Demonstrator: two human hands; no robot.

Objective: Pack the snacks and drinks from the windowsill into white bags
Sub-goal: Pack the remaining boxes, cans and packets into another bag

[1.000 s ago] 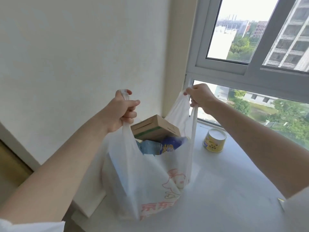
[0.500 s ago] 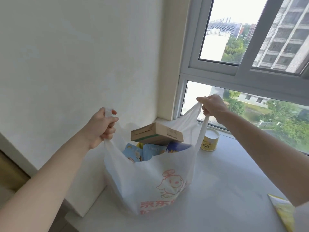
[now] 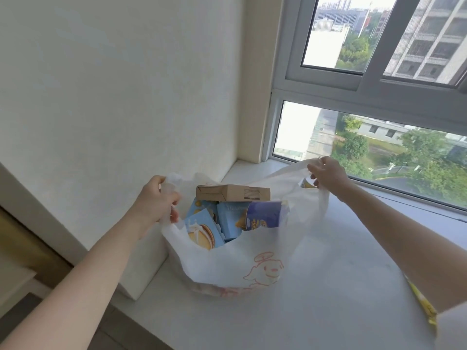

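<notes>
We have the white bag sitting on the windowsill in the lower middle of the frame, and we hold it by its two handles so the mouth stays wide. Our left hand, at centre left, has its fingers curled round the left handle; our right hand, right of centre, pinches the right handle and draws it toward the window. We judge that pulling the handles apart like this lets us see how the load sits and leaves room for more. Inside, a brown cardboard box lies flat across the top, resting on light blue snack boxes that stand upright, with a dark blue packet leaning beside them. A yellow tub peeks out just behind the right handle, not yet packed, and a yellow packet shows at the lower right edge under our right forearm
</notes>
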